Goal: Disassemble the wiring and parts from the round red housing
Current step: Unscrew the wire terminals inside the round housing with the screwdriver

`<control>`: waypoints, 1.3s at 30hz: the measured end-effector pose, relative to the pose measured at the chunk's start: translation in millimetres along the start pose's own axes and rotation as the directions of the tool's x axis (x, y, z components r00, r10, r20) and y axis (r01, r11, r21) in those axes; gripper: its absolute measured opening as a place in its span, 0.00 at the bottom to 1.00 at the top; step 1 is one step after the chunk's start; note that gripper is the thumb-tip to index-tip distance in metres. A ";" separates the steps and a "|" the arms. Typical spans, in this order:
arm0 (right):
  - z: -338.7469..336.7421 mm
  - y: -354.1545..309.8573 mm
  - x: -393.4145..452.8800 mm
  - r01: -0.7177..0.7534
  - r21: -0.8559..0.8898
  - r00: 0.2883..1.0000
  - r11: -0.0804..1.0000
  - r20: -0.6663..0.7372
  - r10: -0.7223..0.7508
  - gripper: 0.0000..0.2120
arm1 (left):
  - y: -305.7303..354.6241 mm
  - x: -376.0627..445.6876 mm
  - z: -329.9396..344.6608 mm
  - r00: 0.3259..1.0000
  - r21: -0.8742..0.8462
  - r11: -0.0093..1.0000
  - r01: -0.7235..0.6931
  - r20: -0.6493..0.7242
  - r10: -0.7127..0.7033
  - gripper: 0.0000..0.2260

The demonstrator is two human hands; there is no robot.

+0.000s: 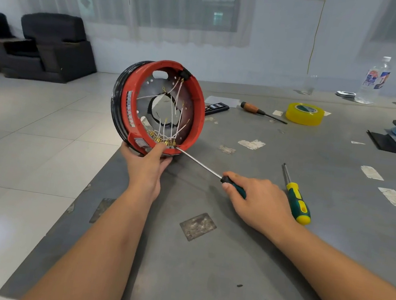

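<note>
Slippage is the chief risk judged here: the red housing (158, 105) is stood on edge at the near left corner of the table (228, 254), steadied only at its lower rim by the left hand (145, 165), whose thumb is hooked over the rim beside the brass terminals (161, 140). The screwdriver (204, 167) is gripped by the right hand (258, 200), fingers curled round the dark green handle, its tip set at the rim just beside that thumb. A slipped tip could jab the thumb or tear the thin white wires (173, 111). A label strip (130, 108) on the housing is too blurred to be read, as are the bottle labels (375, 77).
</note>
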State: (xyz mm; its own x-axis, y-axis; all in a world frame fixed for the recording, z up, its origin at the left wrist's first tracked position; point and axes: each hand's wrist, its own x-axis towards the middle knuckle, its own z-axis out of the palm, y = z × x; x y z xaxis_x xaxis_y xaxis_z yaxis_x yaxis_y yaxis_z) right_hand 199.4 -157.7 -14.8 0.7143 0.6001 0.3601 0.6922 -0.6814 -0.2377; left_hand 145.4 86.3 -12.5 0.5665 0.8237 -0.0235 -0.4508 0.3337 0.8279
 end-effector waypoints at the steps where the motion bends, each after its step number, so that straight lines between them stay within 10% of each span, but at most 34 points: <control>1: 0.6 0.1 -1.1 0.004 -0.004 1.000 1.000 -0.005 -0.004 0.20 | -0.6 -0.6 0.4 1.000 -0.002 1.000 0.002 0.001 -0.002 0.36; 19: 3.9 -17.5 -8.3 -0.182 0.370 0.983 0.911 0.098 0.156 0.13 | -2.8 -3.2 4.8 1.000 -0.041 0.999 0.006 -0.013 -0.006 0.36; 29: 7.6 -26.2 -16.9 -0.057 -0.157 0.997 0.986 -0.064 0.047 0.22 | -0.5 -5.3 6.4 1.000 -0.048 0.999 0.011 -0.023 -0.012 0.34; 39: 4.4 -29.1 -14.0 -0.100 0.122 0.995 0.987 0.013 0.099 0.19 | -1.0 -4.3 6.1 1.000 -0.074 0.997 0.022 -0.018 -0.023 0.34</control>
State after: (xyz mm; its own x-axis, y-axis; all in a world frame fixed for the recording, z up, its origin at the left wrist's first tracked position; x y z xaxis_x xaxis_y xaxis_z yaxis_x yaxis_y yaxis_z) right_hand 169.7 -144.4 -16.8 0.7807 0.5349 0.3230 0.6247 -0.6818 -0.3807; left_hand 147.6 79.6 -9.8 0.5641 0.8240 -0.0529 -0.4881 0.3845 0.7836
